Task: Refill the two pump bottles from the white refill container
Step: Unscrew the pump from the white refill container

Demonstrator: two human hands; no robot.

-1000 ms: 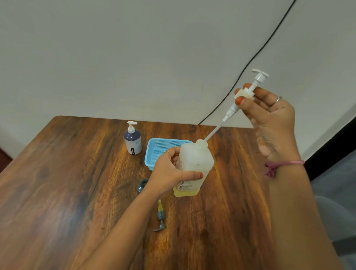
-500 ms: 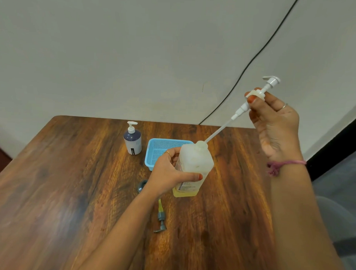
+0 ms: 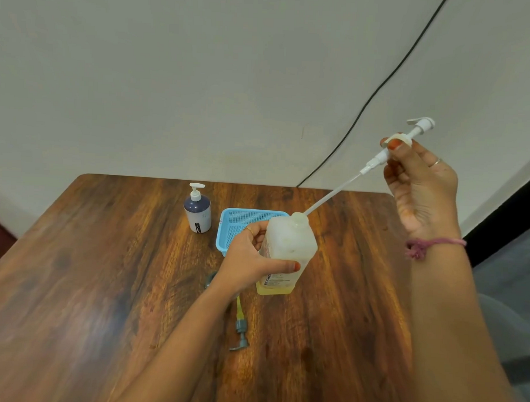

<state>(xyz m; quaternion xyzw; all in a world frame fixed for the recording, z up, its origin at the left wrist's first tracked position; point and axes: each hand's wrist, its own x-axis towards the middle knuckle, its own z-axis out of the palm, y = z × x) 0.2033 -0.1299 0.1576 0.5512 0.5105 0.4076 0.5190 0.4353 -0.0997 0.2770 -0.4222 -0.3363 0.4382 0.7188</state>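
My left hand (image 3: 249, 260) grips a translucent white bottle (image 3: 289, 246) standing on the wooden table (image 3: 89, 285), a little yellow liquid at its bottom. My right hand (image 3: 420, 188) holds a white pump head (image 3: 410, 133) raised up and to the right; its long dip tube (image 3: 330, 197) still reaches into the bottle's neck. A small dark-blue pump bottle (image 3: 198, 212) with a white pump stands farther back. A grey pump head (image 3: 240, 329) with a yellowish tube lies loose on the table near my left forearm.
A light-blue plastic basket (image 3: 236, 221) sits just behind the held bottle. A dark round object (image 3: 210, 280) is partly hidden by my left wrist. A black cable (image 3: 366, 102) runs down the wall behind the table. The table's right edge borders the floor.
My right hand has drawn the white pump head farther up and to the right, pulling more of the dip tube out of the bottle. My left hand and the bottle stay put.
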